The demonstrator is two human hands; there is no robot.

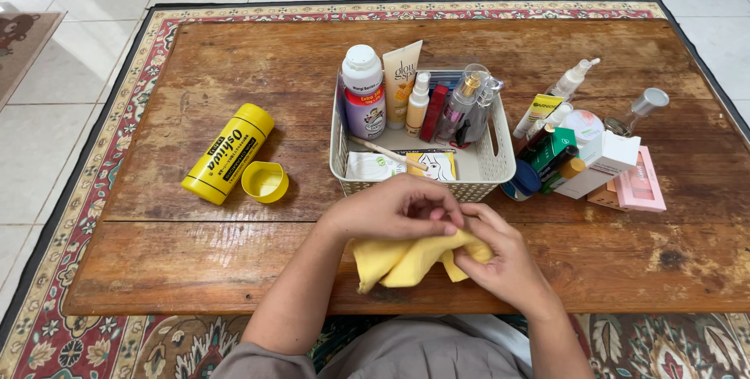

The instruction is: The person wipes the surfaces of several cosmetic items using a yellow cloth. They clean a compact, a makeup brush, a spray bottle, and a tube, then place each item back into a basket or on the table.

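Now | left grip (398,211) and right grip (488,258) both pinching crumpled soft yellow cloth (406,263) on worn wooden counter (234,254); risk: cloth could snag white perforated plastic basket (344,162) just beyond, toppling bottles

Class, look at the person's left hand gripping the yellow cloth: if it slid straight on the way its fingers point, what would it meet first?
The left hand points rightward across the crumpled yellow cloth, so it would probably meet the right hand first; their fingertips already look nearly touching over the cloth, though depth is hard to judge.
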